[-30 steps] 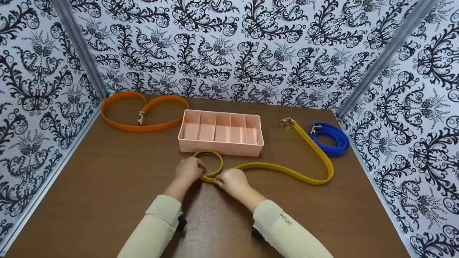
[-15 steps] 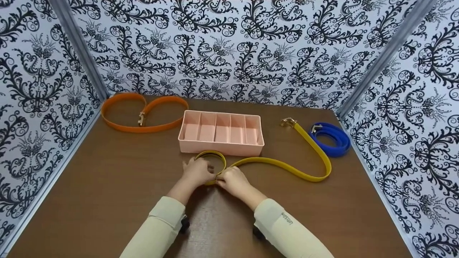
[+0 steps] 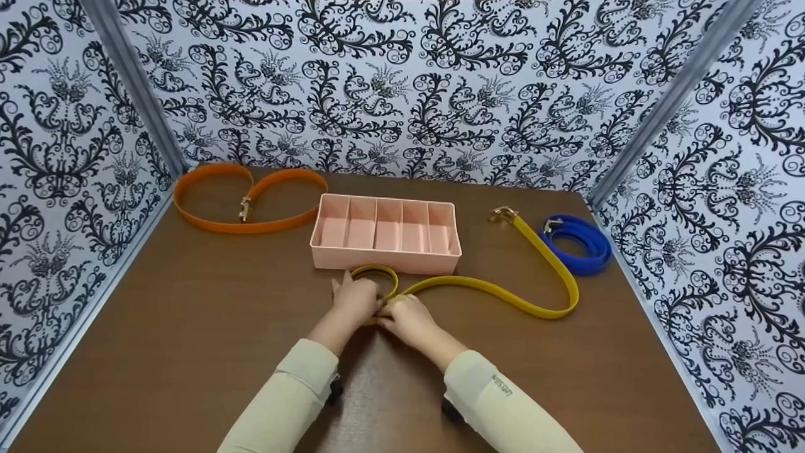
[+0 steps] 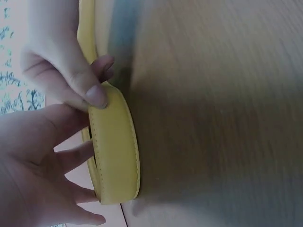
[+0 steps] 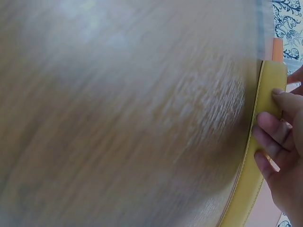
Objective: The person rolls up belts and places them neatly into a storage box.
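Observation:
A yellow stitched belt (image 3: 547, 314) lies across the table, its near end bent into a round loop in front of the pink box. My left hand (image 3: 356, 299) holds this loop from its left side; in the left wrist view its fingers (image 4: 75, 156) reach in behind the yellow band (image 4: 116, 146). Right beside it, my right hand (image 3: 409, 319) pinches the belt where the loop meets the long tail, thumb flat on the outer face. The left thumb's grip is partly hidden behind the right hand. The tail curves right to a gold clasp (image 3: 503, 214).
Behind the loop stands the pink box (image 3: 387, 259) with several compartments. An orange belt (image 3: 251, 226) with a gold clasp lies at the back left. At the right a blue belt (image 3: 588, 263) lies coiled. Patterned walls (image 3: 390, 94) enclose the brown table (image 3: 188, 352).
My left hand has moved right and forward over the loop, closer to my right hand. The loop has shifted slightly right, and the belt's tail has drawn in a little. My right hand stays nearly in place.

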A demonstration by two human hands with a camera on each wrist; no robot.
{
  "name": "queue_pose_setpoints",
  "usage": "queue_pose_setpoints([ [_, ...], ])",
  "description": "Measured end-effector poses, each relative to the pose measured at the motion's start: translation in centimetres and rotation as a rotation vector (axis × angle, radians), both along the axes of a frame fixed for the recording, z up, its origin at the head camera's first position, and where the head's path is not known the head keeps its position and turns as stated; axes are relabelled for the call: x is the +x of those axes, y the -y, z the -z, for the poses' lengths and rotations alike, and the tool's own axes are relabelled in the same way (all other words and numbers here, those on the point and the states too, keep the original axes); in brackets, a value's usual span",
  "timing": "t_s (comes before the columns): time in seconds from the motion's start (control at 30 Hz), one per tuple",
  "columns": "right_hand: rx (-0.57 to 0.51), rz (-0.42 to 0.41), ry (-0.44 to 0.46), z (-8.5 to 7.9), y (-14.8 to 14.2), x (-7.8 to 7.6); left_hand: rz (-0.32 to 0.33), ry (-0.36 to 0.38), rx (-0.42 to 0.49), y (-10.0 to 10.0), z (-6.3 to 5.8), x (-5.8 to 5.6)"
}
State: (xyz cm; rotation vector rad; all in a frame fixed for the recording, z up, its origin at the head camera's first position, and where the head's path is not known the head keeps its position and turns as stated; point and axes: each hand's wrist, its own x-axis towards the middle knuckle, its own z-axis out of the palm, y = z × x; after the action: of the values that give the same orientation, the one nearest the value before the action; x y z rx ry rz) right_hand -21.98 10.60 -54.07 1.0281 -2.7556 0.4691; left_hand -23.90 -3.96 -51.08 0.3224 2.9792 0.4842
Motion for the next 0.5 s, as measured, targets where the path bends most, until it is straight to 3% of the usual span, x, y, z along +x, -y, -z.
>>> queue_pose_setpoints([
  [0.13, -0.005, 0.002, 0.013, 0.0, 0.0, 0.0, -0.019, -0.026, -0.017, 0.0, 0.1, 0.0],
  [0.37, -0.023, -0.016, 0.041, -0.1, 0.0, 0.1, -0.063, 0.037, 0.063, 0.5, 0.4, -0.1],
  [0.5, -0.002, -0.03, 0.051, -0.1, -0.1, 0.2, -0.075, -0.029, 0.056, 0.9, 1.1, 0.1],
])
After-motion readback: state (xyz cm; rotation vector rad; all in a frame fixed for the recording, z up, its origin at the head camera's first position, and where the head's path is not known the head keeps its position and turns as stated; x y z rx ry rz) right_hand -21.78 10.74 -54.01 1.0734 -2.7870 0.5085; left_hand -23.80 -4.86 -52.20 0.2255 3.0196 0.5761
